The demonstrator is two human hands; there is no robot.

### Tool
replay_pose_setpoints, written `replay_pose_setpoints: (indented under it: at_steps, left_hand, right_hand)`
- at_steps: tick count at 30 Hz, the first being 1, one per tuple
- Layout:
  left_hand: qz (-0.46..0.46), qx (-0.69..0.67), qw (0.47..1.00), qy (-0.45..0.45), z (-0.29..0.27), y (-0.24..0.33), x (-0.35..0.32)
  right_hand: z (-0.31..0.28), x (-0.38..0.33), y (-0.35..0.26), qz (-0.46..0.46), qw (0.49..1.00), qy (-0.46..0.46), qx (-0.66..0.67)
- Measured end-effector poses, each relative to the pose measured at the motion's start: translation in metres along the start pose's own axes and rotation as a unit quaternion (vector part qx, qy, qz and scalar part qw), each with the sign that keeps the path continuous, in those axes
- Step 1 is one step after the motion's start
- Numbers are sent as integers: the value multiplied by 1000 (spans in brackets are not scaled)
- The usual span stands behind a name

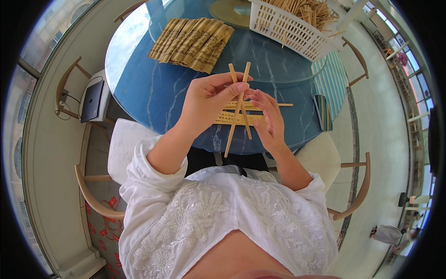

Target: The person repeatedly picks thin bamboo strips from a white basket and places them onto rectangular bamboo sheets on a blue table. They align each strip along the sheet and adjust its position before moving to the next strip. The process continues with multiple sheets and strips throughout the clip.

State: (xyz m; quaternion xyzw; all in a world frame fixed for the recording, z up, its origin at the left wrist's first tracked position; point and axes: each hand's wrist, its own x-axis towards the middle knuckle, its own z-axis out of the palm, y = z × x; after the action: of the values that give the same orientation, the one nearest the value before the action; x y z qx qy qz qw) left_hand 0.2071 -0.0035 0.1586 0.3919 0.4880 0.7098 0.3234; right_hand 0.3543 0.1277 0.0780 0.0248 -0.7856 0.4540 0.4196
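My left hand [204,100] pinches a pair of wooden chopsticks [231,135] between thumb and fingers above the near part of the table. The two sticks cross in an X, their tops poking up past my fingertips. Just beside them, my right hand [269,118] is open, its fingers curved and apart, with nothing visibly gripped. Beneath both hands, several yellowish printed paper sleeves [226,118] lie on the blue marbled table [172,100], partly hidden by the hands. A light stick end [285,104] juts out to the right of my right hand.
A layered stack of printed chopstick sleeves [193,44] lies at the back left. Behind, to the right, stands a white plastic basket [290,39] heaped with loose chopsticks [304,14]. A striped phone [324,113] rests near the right edge. A dark laptop [92,101] sits on a left chair.
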Motion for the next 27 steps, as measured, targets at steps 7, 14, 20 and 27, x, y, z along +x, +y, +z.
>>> replay_pose_setpoints:
  at_steps: [7, 14, 20, 27]
  left_hand:
    - [31, 71, 997, -7, 22, 6, -15]
    - [138, 153, 974, -93, 21, 8, -13]
    - [115, 160, 975, -106, 20, 0, -15]
    - [78, 134, 981, -120, 16, 4, -20]
  right_hand:
    - [21, -21, -11, 228, 951, -118, 173]
    - [19, -7, -14, 103, 977, -144, 120]
    - [19, -14, -7, 89, 977, -147, 126]
    - [19, -23, 7, 116, 967, -177, 144]
